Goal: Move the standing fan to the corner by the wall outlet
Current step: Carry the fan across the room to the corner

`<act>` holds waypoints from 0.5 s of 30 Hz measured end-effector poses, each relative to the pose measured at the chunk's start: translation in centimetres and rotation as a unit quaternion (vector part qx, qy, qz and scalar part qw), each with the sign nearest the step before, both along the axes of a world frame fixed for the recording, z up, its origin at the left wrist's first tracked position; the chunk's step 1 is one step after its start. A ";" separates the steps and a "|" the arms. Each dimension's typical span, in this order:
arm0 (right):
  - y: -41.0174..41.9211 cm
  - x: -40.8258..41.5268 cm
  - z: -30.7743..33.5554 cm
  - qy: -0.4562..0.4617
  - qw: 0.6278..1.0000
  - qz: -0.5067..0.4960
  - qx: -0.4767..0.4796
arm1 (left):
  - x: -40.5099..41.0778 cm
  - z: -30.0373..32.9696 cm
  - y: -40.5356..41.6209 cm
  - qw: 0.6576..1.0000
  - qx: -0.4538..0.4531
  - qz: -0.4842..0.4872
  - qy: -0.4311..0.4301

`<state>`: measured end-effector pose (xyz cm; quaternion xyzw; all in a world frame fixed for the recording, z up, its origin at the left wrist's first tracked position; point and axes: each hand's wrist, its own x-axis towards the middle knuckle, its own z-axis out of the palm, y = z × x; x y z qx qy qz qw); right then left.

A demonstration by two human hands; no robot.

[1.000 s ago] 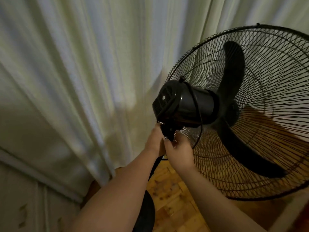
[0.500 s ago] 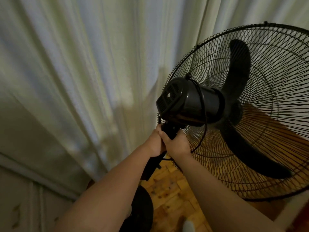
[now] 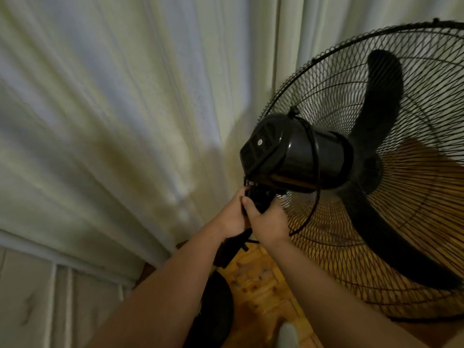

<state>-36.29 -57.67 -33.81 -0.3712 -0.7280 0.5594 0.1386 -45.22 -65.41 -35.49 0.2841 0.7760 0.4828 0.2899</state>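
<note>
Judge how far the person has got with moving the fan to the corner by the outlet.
Done: both hands have hold of the fan, the left hand and right hand gripping the neck under the motor. In hand: carrying or steering it beside the curtain. Left: setting it down; no outlet shows, so the distance to go cannot be told.

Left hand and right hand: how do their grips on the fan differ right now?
The left hand wraps the neck from the curtain side, fingers hidden behind it; the right hand wraps from the grille side, thumb showing on the near face. Left sits slightly farther away. Both grip just under the motor housing.
</note>
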 end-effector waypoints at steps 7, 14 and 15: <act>5.2 1.0 -1.3 -0.014 0.997 -0.072 -0.003 | 1.7 -0.5 5.9 1.000 0.017 0.010 0.012; 9.2 2.3 -2.7 -0.001 0.992 -0.113 -0.061 | 1.4 -3.1 7.8 0.992 -0.074 -0.051 -0.088; 9.8 2.4 -2.9 0.003 0.991 -0.115 -0.074 | 1.2 -3.4 8.0 0.991 -0.067 -0.029 -0.115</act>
